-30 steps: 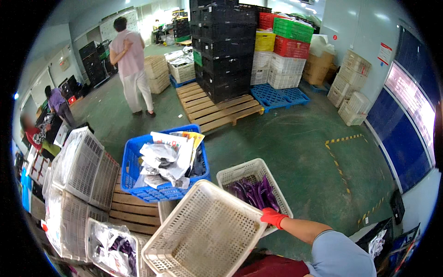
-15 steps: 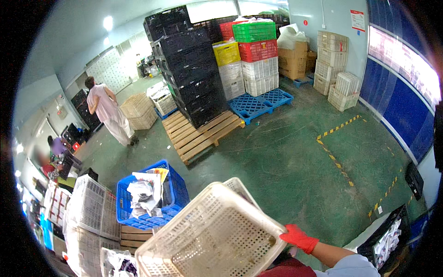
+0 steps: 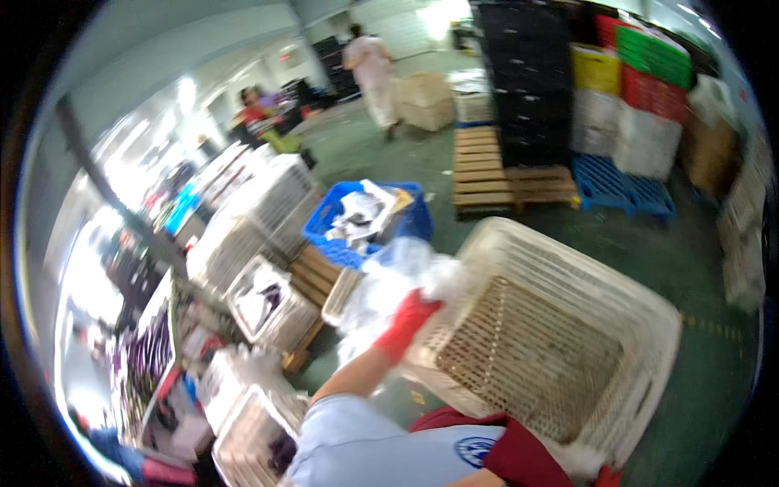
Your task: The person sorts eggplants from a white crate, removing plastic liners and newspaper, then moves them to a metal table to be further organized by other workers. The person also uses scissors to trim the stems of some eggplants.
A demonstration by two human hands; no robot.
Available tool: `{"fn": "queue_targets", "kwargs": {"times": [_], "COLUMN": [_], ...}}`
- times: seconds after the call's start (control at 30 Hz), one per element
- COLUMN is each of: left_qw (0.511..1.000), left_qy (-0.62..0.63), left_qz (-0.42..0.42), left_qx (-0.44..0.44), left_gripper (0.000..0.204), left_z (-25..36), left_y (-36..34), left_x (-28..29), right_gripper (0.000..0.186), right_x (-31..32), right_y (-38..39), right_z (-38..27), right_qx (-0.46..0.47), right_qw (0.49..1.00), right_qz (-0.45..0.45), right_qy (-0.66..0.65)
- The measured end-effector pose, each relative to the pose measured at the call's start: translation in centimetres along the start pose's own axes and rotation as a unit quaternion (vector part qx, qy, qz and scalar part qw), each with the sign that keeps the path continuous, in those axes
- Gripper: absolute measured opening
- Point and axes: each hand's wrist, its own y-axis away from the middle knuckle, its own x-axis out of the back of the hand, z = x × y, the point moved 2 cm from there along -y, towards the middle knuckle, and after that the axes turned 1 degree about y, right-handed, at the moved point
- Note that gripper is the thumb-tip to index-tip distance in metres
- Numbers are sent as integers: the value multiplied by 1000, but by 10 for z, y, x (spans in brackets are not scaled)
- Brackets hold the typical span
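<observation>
A large white perforated crate (image 3: 527, 357) is tilted in front of me, with no load visible inside. My left hand (image 3: 410, 321), in a red glove, grips a crumpled clear plastic bag (image 3: 377, 296) at the crate's left side. Low at the lower right, my red-gloved right hand (image 3: 607, 477) holds the crate's near rim, mostly hidden by it. Just beyond the bag sit a blue crate (image 3: 324, 227) full of white and yellow packaging and, to the left, a white crate (image 3: 280, 329) holding bagged purple items. The picture is blurred.
Stacked white crates (image 3: 227, 252) and a trough of purple produce (image 3: 142, 357) line the left. Behind are wooden pallets (image 3: 479, 170), tall black crates (image 3: 523, 89), coloured crates (image 3: 653, 57) and blue plastic pallets (image 3: 600, 183). A person in pink (image 3: 369, 73) and others (image 3: 264, 118) are farther back.
The view has swung left. My left hand has come into view with the plastic bag. The held crate has moved right, and my right hand has dropped to the lower edge.
</observation>
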Motion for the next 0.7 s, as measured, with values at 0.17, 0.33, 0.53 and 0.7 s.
{"fn": "queue_targets", "kwargs": {"times": [0.17,0.33,0.53,0.7], "left_qw": [987,975,950,911], "left_qy": [-5,130,163,197], "left_qz": [-156,-180,-226,-298], "left_qx": [-35,-14,-140,-204], "left_gripper": [72,53,54,60], "left_z": [28,39,46,99], "left_y": [-33,-53,-147,-216], "left_x": [-84,-147,-257,-326], "right_gripper": [60,62,57,53], "right_x": [9,18,-54,-81], "right_y": [39,38,88,119], "right_z": [60,97,43,40], "right_qx": [-29,-63,-97,-216], "right_qw": [990,978,950,911], "right_qz": [133,186,295,343], "right_qy": [-22,-75,-24,-77]}}
